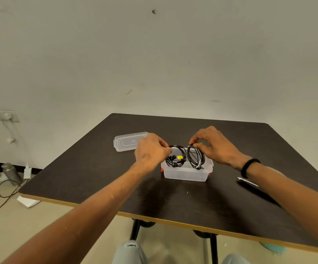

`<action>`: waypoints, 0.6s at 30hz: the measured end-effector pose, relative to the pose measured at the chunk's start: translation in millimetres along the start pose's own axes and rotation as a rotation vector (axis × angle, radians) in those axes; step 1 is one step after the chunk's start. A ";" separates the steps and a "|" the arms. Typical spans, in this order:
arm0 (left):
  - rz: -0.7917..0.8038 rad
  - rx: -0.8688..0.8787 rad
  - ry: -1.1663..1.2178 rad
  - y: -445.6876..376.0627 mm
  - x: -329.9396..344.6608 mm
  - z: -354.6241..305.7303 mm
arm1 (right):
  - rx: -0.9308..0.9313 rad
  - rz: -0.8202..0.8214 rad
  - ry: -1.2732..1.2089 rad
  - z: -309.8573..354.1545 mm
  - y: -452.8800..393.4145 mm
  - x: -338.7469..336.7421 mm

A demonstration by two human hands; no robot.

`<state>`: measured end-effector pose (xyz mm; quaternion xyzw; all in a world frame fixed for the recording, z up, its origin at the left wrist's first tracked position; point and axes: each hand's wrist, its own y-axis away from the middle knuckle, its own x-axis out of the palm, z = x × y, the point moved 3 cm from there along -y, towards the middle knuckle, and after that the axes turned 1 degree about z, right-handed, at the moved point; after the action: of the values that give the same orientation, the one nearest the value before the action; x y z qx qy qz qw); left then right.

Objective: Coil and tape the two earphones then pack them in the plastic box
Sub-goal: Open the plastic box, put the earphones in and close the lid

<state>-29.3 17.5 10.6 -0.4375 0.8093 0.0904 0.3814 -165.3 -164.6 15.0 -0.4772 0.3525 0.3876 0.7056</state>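
A clear plastic box (186, 175) stands open on the dark table (116, 183). Two coiled black earphones stand upright in it. The left coil (181, 152) carries a small yellow tape tab, and my left hand (150, 151) pinches its upper left edge. My right hand (214, 144) pinches the top of the right coil (196, 158). Both coils reach down into the box, with their upper halves above its rim.
The box's clear lid (128, 141) lies on the table behind my left hand. A thin white-tipped object (247, 181) lies at the right under my forearm. On the floor to the left are a metal bottle (11, 173), cables and a white adapter.
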 end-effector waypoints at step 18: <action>-0.011 0.177 -0.386 -5.1 24.8 9.4 | -0.181 0.036 0.226 4.5 -18.9 12.6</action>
<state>-28.3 3.1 -12.2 -0.3812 0.7237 0.0992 0.5666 -142.3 -162.3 13.0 -0.5730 0.4017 0.3743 0.6085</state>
